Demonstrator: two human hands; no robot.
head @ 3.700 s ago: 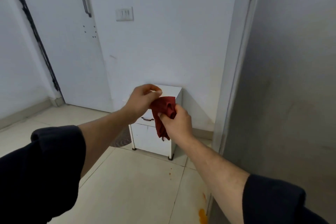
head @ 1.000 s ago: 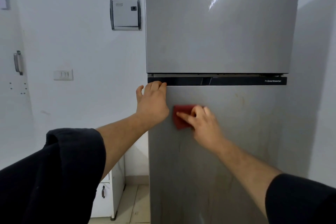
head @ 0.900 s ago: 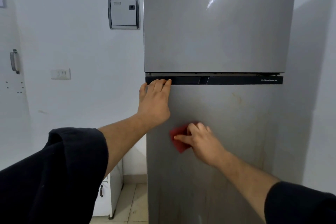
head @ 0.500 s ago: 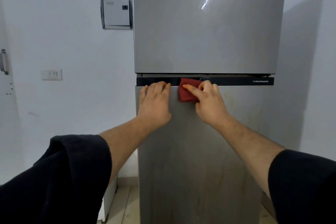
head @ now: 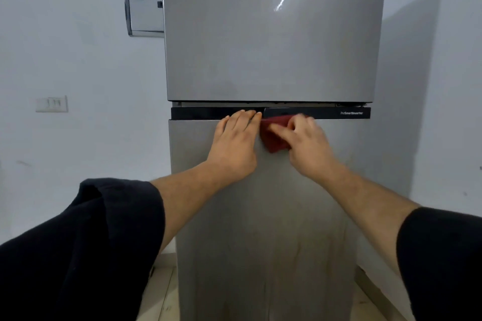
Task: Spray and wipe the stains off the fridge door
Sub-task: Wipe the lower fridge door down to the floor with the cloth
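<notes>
The grey two-door fridge fills the middle of the view. Its lower door [head: 260,216] carries faint brownish streaks [head: 296,255] low down. My left hand [head: 234,143] lies flat against the top of the lower door, its fingertips reaching the black strip [head: 198,113] between the two doors. Right beside it, my right hand [head: 306,143] holds a red cloth [head: 273,138] against the door just under that strip, index finger stretched over the cloth and the other fingers bent. This hand is blurred by motion. No spray bottle is in view.
The upper door [head: 271,34] is closed and has a bright glare streak. On the white wall to the left are a grey box [head: 143,12] and a light switch [head: 52,104]. Tiled floor [head: 161,294] shows beside the fridge foot.
Over the last second the cloth went down the lower door, then back up to the black strip. Since half a second ago both hands have shifted right along the top of the door.
</notes>
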